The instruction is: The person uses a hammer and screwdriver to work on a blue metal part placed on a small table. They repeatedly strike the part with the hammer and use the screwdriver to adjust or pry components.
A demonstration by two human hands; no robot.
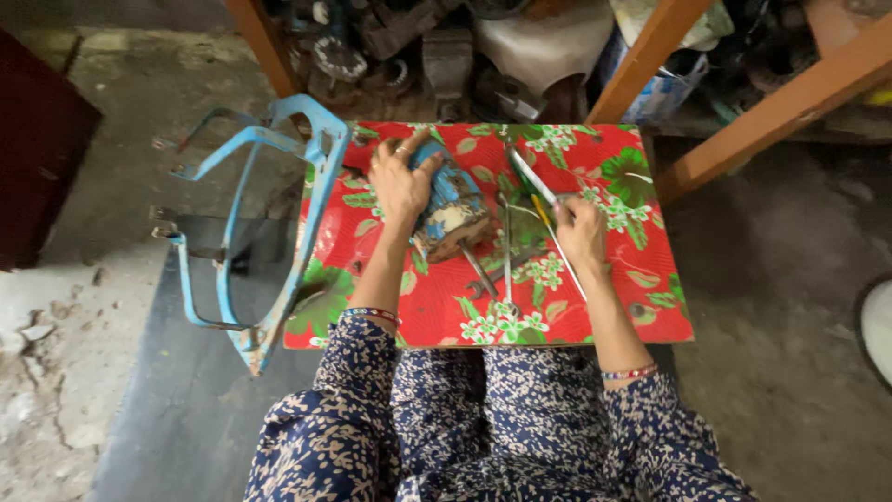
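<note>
the left hand (pixel 401 186) lies spread over the top of a worn blue motor-like part (pixel 452 209), fingers wrapped down its far side and pressing it onto the tabletop (pixel 641 279), which wears a red floral cover. the part sits a little left of the tabletop's middle, its long axis running roughly from 11 o'clock to 5 o'clock, the rusty pale end pointing toward 5 o'clock, nearer the person. the right hand (pixel 581 232) is at 3 o'clock of the part, fingers closed round a screwdriver (pixel 539 204) with a yellow-green shaft; its long axis runs from 11 o'clock to 5 o'clock, tip end up near the far edge. this looks like the steadying-and-tool-picking step; the next move likely calls for turning the tool's tip toward the part while the left hand keeps it from rolling. two wrenches (pixel 492 274) lie loose at 6 o'clock of the part. a bent blue metal frame (pixel 279 242) leans at the tabletop's 9 o'clock edge.
</note>
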